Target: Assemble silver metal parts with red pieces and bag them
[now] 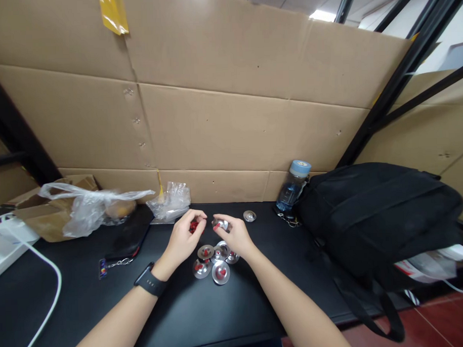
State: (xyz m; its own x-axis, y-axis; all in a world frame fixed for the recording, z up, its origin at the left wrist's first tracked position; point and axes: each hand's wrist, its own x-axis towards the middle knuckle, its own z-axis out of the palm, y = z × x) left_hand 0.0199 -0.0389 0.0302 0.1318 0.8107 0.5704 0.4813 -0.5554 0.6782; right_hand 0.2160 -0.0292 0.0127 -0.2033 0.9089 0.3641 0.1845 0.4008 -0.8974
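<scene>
Two bare arms reach in over one black surface (176,317), a single watch (150,280) on the left wrist. The right hand (233,233) has its thumb and fingers pinched on one silver disc (223,225) with a bit of red showing at it, held above the surface. The left hand (186,235) is curled just across from it, fingertips near those of the right. Some red pieces (193,227) show between its thumb and fingers; I can't count them, nor tell whether the hand grips them or they lie behind it.

Just below the two hands I count six discs (219,253) in a cluster, some overlapping, most with one red piece at the middle. One more disc lies alone beyond the right hand, so eight in all that I can make out.

Over to the right stand one bottle (293,187) with a blue lid and one black backpack (381,224), with keys (291,221) beside the bottle. On the left there are two clear plastic bags (86,211), one carton (45,218), one dark pouch (133,237) with a keyring, and one white cable (55,301).
</scene>
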